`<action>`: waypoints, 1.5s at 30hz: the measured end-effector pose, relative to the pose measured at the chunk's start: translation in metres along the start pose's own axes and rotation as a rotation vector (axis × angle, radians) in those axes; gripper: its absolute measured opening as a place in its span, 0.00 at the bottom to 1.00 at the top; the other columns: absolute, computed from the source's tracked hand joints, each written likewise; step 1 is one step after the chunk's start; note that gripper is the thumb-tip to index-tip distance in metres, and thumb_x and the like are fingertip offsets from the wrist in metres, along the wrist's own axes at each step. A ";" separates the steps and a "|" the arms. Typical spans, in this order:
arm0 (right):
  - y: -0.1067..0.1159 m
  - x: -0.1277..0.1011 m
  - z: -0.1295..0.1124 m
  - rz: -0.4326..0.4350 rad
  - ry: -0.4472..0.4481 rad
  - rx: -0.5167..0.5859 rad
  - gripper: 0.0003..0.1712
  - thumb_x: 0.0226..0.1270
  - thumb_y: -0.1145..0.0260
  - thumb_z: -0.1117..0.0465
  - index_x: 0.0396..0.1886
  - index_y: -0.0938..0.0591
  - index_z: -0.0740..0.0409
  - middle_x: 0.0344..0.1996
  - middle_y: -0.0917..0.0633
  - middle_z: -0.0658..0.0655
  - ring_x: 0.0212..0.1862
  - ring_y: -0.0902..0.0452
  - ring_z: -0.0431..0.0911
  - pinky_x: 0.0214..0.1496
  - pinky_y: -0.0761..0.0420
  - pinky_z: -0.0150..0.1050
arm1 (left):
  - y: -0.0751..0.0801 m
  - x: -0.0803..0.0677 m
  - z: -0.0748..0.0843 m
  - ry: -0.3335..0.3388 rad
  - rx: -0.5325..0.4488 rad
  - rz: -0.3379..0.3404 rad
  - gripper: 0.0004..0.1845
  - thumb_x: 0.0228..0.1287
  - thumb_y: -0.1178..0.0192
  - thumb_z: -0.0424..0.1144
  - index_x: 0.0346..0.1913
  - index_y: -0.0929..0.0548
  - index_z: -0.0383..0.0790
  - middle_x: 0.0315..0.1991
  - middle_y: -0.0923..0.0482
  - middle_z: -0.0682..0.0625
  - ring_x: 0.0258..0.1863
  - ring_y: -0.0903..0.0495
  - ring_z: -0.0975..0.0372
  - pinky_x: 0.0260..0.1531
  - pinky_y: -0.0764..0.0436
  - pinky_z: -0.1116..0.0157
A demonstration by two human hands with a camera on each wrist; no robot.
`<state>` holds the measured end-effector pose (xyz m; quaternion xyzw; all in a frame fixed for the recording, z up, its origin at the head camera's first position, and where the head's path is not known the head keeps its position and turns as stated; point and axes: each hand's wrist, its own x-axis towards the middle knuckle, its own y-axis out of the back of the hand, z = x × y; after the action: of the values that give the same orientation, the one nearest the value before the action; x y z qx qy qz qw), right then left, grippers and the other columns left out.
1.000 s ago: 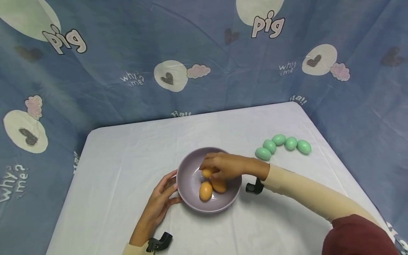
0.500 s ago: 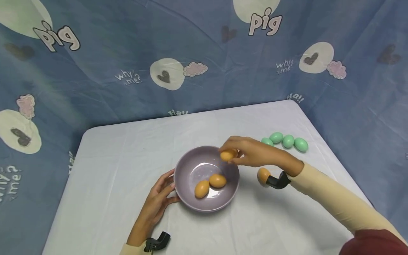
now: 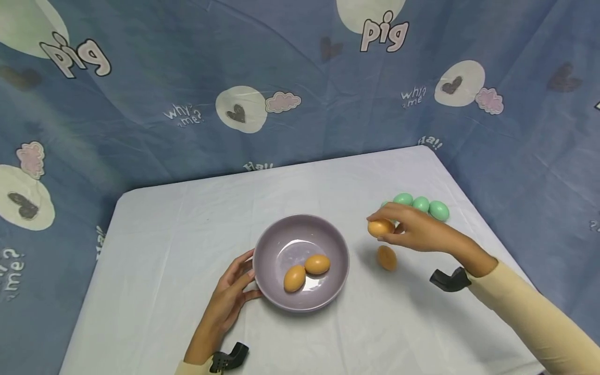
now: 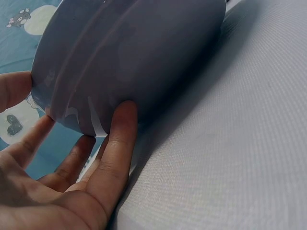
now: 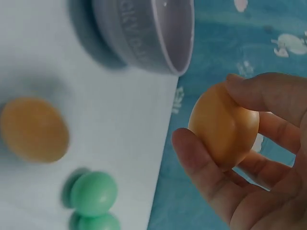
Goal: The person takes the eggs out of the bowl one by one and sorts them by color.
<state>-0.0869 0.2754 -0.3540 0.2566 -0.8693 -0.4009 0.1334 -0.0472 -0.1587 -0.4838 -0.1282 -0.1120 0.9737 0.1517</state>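
A purple bowl [image 3: 281, 242] [image 4: 124, 57] [image 5: 153, 33] stands mid-table with two orange eggs [image 3: 305, 271] inside. My left hand [image 3: 229, 297] [image 4: 72, 163] rests against the bowl's left side with straight fingers. My right hand [image 3: 417, 232] [image 5: 249, 163] pinches an orange egg [image 3: 380, 227] [image 5: 224, 125] above the table, right of the bowl. Another orange egg [image 3: 387, 258] [image 5: 34, 129] lies on the cloth just below it. Green eggs [image 3: 422, 204] [image 5: 93, 194] sit behind the right hand.
The table [image 3: 187, 219] wears a white cloth, with edges at the left, right and back. A blue printed curtain [image 3: 281, 78] hangs all around behind it. Bare cloth lies left of and in front of the bowl.
My right hand lifted an orange egg out of the bowl and carried it rightward past the rim, over the egg on the cloth. The left hand stayed at the bowl.
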 end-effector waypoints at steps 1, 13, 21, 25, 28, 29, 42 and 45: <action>0.000 -0.003 0.002 0.009 -0.011 -0.001 0.23 0.61 0.29 0.71 0.57 0.18 0.59 0.50 0.16 0.52 0.49 0.23 0.44 0.43 0.14 0.35 | 0.000 0.000 0.000 0.001 0.000 0.001 0.30 0.76 0.46 0.36 0.76 0.41 0.42 0.68 0.35 0.46 0.56 0.20 0.60 0.44 0.12 0.54; -0.011 -0.032 0.030 0.099 -0.129 -0.062 0.21 0.59 0.27 0.69 0.54 0.17 0.62 0.46 0.16 0.54 0.45 0.25 0.41 0.38 0.18 0.32 | 0.002 -0.001 0.002 0.020 0.017 0.023 0.30 0.75 0.46 0.37 0.76 0.40 0.43 0.69 0.37 0.44 0.57 0.20 0.59 0.46 0.13 0.53; -0.023 -0.043 0.048 0.111 -0.218 -0.096 0.18 0.62 0.27 0.64 0.51 0.17 0.64 0.43 0.14 0.55 0.43 0.20 0.46 0.40 0.17 0.40 | 0.002 -0.002 0.003 0.018 0.024 0.024 0.31 0.75 0.45 0.38 0.76 0.40 0.43 0.69 0.37 0.44 0.57 0.20 0.59 0.46 0.13 0.54; -0.028 -0.044 0.054 0.086 -0.337 -0.033 0.16 0.64 0.29 0.62 0.50 0.18 0.64 0.42 0.15 0.59 0.40 0.19 0.47 0.34 0.17 0.35 | 0.001 -0.002 0.002 0.012 0.019 0.020 0.31 0.75 0.46 0.37 0.76 0.41 0.43 0.68 0.37 0.44 0.57 0.20 0.59 0.45 0.13 0.54; -0.033 -0.044 0.058 0.079 -0.407 0.016 0.15 0.65 0.30 0.62 0.49 0.18 0.64 0.41 0.16 0.62 0.36 0.20 0.46 0.28 0.18 0.33 | 0.001 -0.002 0.002 0.011 0.014 0.018 0.31 0.75 0.46 0.37 0.76 0.41 0.43 0.68 0.36 0.44 0.57 0.20 0.59 0.45 0.13 0.53; -0.034 -0.045 0.060 0.077 -0.419 0.025 0.15 0.66 0.31 0.62 0.49 0.18 0.65 0.42 0.16 0.63 0.35 0.20 0.45 0.28 0.19 0.33 | 0.001 -0.002 0.002 0.011 0.014 0.019 0.31 0.75 0.46 0.37 0.76 0.41 0.42 0.68 0.36 0.44 0.57 0.20 0.59 0.45 0.13 0.53; -0.048 -0.048 0.074 0.081 -0.499 0.069 0.16 0.65 0.32 0.59 0.50 0.19 0.63 0.40 0.17 0.60 0.30 0.22 0.42 0.29 0.22 0.33 | 0.000 -0.001 0.000 0.017 0.010 0.019 0.30 0.75 0.45 0.37 0.76 0.40 0.43 0.70 0.38 0.42 0.57 0.20 0.59 0.46 0.13 0.54; -0.049 -0.047 0.076 0.076 -0.506 0.055 0.17 0.66 0.32 0.58 0.50 0.19 0.62 0.40 0.17 0.59 0.32 0.23 0.42 0.30 0.22 0.34 | 0.000 0.000 0.000 0.018 0.007 0.016 0.30 0.75 0.45 0.37 0.76 0.40 0.43 0.71 0.39 0.42 0.56 0.20 0.59 0.46 0.13 0.54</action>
<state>-0.0642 0.3225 -0.4418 0.1188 -0.8945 -0.4234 -0.0805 -0.0472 -0.1585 -0.4835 -0.1375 -0.1059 0.9741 0.1452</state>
